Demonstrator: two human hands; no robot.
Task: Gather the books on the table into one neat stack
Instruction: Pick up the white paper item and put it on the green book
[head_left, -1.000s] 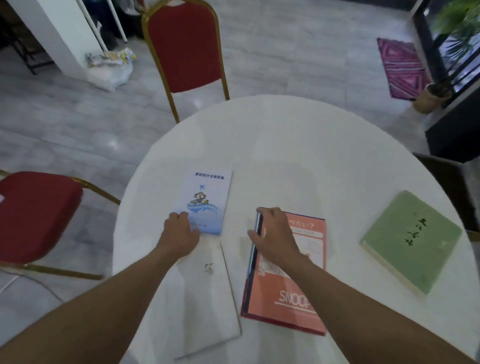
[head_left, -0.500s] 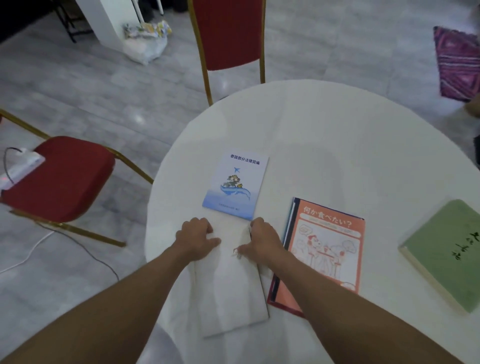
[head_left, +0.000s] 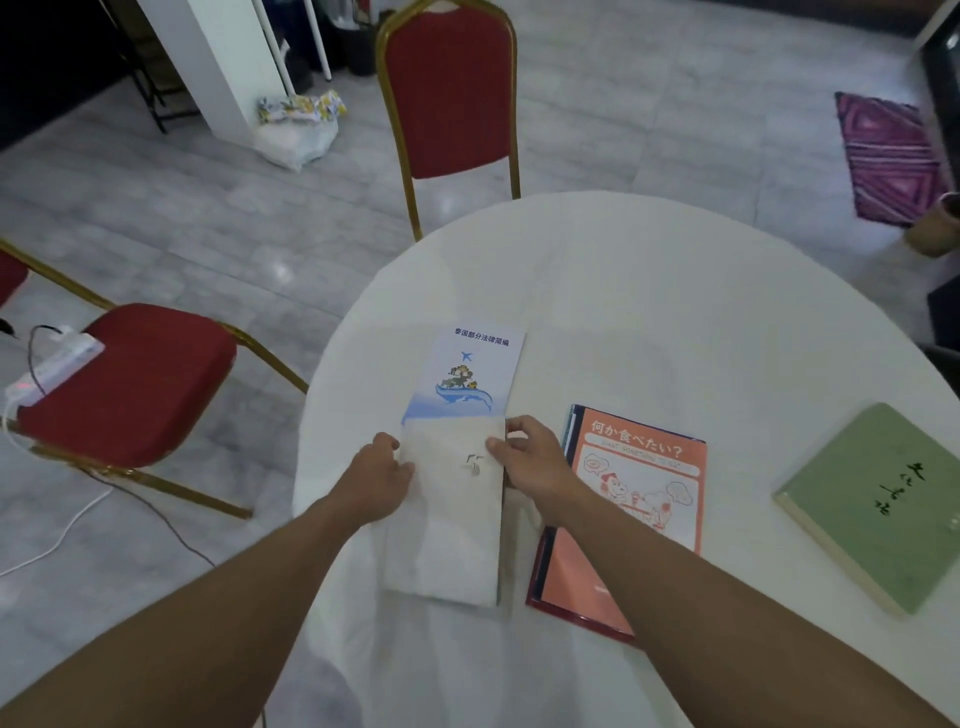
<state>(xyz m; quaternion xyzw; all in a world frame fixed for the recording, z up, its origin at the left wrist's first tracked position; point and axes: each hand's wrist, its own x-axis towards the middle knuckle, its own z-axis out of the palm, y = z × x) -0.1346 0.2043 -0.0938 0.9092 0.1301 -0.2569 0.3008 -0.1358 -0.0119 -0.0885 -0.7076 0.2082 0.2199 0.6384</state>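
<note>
A white book (head_left: 447, 530) lies near the table's front, held at its two long edges by my left hand (head_left: 378, 475) and my right hand (head_left: 530, 454). Its far end overlaps the near end of a pale blue booklet (head_left: 467, 374) with a plane and a whale on the cover. To the right lies an orange book (head_left: 639, 499) with a cartoon cover, partly under my right forearm. A green book (head_left: 878, 499) rests at the far right of the round white table (head_left: 649, 312).
One red chair with a gold frame (head_left: 452, 98) stands behind the table, another (head_left: 130, 384) to the left with a white power strip (head_left: 52, 366) on its seat. A plastic bag (head_left: 296, 130) and a purple rug (head_left: 888, 156) lie on the tiled floor.
Both hands have slid the white book away from me, so its far end now covers the near end of the blue booklet. One second ago my right hand was on the orange book.
</note>
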